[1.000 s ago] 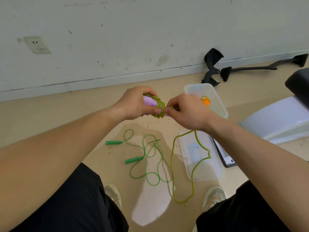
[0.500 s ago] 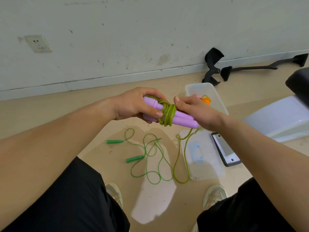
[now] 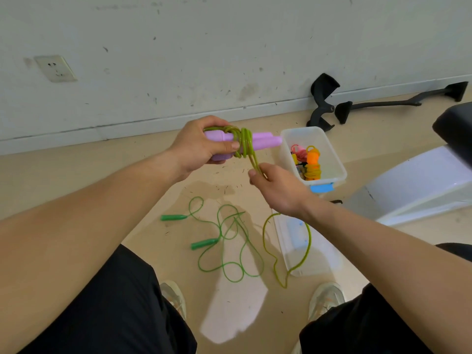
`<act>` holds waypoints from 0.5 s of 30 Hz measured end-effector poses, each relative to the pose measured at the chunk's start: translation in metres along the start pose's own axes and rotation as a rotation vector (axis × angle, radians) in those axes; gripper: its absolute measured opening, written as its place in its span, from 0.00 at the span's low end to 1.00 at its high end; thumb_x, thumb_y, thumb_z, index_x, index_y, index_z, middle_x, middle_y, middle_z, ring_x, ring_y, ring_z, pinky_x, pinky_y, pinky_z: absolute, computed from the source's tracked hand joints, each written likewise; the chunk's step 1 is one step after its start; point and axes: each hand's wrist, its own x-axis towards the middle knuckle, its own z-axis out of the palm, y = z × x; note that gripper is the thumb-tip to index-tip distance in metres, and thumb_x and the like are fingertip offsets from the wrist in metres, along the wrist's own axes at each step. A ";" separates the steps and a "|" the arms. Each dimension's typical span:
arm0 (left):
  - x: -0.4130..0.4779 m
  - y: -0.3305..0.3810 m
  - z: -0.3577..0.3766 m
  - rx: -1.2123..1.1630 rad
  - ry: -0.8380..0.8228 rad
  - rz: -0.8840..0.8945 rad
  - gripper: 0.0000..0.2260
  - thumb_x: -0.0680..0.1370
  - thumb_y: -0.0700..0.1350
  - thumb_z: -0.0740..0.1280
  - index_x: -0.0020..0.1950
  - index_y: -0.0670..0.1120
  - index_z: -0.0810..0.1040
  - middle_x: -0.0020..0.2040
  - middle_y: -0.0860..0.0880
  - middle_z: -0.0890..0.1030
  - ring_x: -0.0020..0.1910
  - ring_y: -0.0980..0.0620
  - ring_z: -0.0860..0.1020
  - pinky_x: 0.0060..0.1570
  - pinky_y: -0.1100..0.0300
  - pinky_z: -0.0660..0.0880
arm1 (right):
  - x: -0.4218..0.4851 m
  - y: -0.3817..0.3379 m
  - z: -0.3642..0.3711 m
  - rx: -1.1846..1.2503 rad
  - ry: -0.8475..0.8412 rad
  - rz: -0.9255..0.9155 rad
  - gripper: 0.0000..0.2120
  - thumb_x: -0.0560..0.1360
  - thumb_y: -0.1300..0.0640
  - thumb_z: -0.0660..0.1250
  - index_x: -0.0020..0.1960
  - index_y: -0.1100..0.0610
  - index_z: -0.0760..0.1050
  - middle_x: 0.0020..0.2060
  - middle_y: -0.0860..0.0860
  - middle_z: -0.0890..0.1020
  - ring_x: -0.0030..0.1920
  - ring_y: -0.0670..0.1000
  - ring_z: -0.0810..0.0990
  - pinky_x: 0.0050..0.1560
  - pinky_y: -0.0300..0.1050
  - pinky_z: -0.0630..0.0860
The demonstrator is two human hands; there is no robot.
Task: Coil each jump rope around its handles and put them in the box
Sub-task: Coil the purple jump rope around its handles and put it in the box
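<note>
Light: bright, even and soft. It falls flat on the wall [image 3: 229, 47] and the floor [image 3: 76, 175], with no hard glare.
Pale patch: a washed-out bright shape [image 3: 229, 310] lies on the floor low in the frame, its edges fairly sharp.
Shadows: faint and diffuse; a dim grey one lies around the green jump rope [image 3: 204, 243].
Distortion: wide-angle bend — the baseboard [image 3: 127, 131] bows, and the left forearm [image 3: 89, 226] and right forearm [image 3: 383, 251] swell toward the lower corners.
Focus: centre crisp; the black object [image 3: 454, 129] at the right edge is smeared and soft.
</note>
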 end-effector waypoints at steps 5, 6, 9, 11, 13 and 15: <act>0.006 -0.008 -0.001 0.139 0.108 0.039 0.16 0.68 0.38 0.80 0.51 0.50 0.80 0.51 0.41 0.82 0.38 0.45 0.85 0.40 0.52 0.83 | 0.001 -0.009 -0.006 -0.214 -0.006 -0.112 0.19 0.85 0.50 0.54 0.36 0.53 0.62 0.32 0.50 0.71 0.38 0.56 0.70 0.37 0.50 0.63; 0.006 -0.010 0.000 0.190 0.116 0.056 0.16 0.68 0.39 0.80 0.50 0.51 0.80 0.51 0.42 0.82 0.39 0.44 0.85 0.41 0.50 0.83 | 0.001 -0.010 -0.008 -0.274 -0.009 -0.120 0.19 0.85 0.50 0.54 0.35 0.52 0.62 0.32 0.49 0.70 0.38 0.57 0.71 0.38 0.49 0.63; 0.006 -0.012 0.004 0.306 0.100 0.065 0.16 0.68 0.41 0.80 0.52 0.50 0.81 0.49 0.44 0.82 0.38 0.44 0.84 0.42 0.47 0.83 | 0.002 -0.013 -0.019 -0.470 0.032 -0.150 0.20 0.84 0.47 0.56 0.36 0.54 0.65 0.33 0.49 0.71 0.40 0.57 0.72 0.39 0.47 0.63; 0.005 -0.014 0.007 0.349 0.068 0.064 0.17 0.68 0.41 0.80 0.54 0.48 0.81 0.49 0.43 0.82 0.37 0.44 0.84 0.42 0.44 0.83 | 0.002 -0.016 -0.029 -0.564 0.077 -0.188 0.17 0.83 0.45 0.57 0.40 0.52 0.69 0.36 0.51 0.72 0.40 0.57 0.70 0.40 0.46 0.63; 0.003 -0.014 0.010 0.378 0.025 0.069 0.16 0.68 0.41 0.80 0.53 0.48 0.81 0.47 0.43 0.83 0.36 0.45 0.84 0.42 0.42 0.83 | 0.002 -0.020 -0.038 -0.620 0.107 -0.208 0.15 0.82 0.43 0.57 0.42 0.50 0.72 0.38 0.52 0.73 0.40 0.58 0.70 0.38 0.47 0.63; 0.001 -0.011 0.011 0.398 -0.043 0.067 0.15 0.69 0.40 0.79 0.51 0.50 0.81 0.46 0.44 0.84 0.38 0.45 0.84 0.43 0.42 0.83 | 0.003 -0.020 -0.045 -0.651 0.125 -0.222 0.16 0.81 0.41 0.59 0.42 0.50 0.74 0.38 0.52 0.75 0.40 0.58 0.72 0.37 0.48 0.66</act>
